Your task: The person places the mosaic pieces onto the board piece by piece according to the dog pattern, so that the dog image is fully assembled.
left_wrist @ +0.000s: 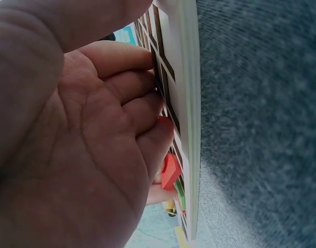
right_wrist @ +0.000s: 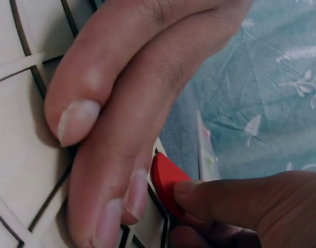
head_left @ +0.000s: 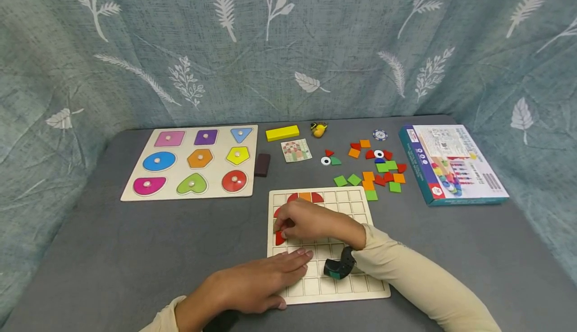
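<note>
A wooden grid board lies on the table, with two red quarter-circles and an orange square along its far edge. My right hand reaches over its left side and pinches a red quarter-circle piece between thumb and finger. That piece stands tilted in the right wrist view. A green piece shows just past it in the left wrist view. My left hand rests with straight fingers on the board's near left corner. The right hand covers part of the left column.
Several loose green, orange and red pieces lie beyond the board. A shape puzzle stands back left, and a boxed set back right. Between them are a yellow block, a dark block and a picture card.
</note>
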A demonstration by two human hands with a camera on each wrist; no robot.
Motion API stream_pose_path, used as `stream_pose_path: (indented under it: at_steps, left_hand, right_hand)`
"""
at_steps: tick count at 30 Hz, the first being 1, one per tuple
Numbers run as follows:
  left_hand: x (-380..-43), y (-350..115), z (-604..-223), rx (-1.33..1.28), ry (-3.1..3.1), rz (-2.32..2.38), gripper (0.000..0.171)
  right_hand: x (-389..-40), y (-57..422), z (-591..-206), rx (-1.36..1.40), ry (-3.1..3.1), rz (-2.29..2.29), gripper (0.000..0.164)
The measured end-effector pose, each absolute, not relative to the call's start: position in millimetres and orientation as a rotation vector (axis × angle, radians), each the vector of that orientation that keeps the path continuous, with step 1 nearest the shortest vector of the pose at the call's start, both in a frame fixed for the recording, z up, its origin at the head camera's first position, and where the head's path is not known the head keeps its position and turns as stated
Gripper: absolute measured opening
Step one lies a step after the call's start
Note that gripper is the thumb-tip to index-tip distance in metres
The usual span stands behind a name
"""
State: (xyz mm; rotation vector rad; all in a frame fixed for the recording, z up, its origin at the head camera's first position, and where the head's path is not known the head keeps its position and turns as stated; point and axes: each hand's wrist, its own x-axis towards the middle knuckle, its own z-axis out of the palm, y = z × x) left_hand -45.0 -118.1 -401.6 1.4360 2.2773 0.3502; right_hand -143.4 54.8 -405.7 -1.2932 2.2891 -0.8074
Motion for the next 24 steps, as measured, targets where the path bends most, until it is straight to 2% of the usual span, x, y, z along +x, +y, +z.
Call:
stream_pose_path:
  at_steps: [24]
  left_hand:
    - [-46.6, -118.8, -401.9, 1.399, 2.242, 0.39, 0.071]
  right_hand:
    - [-146.0, 57.4, -400.9, -1.307, 2.33, -0.852, 0.015]
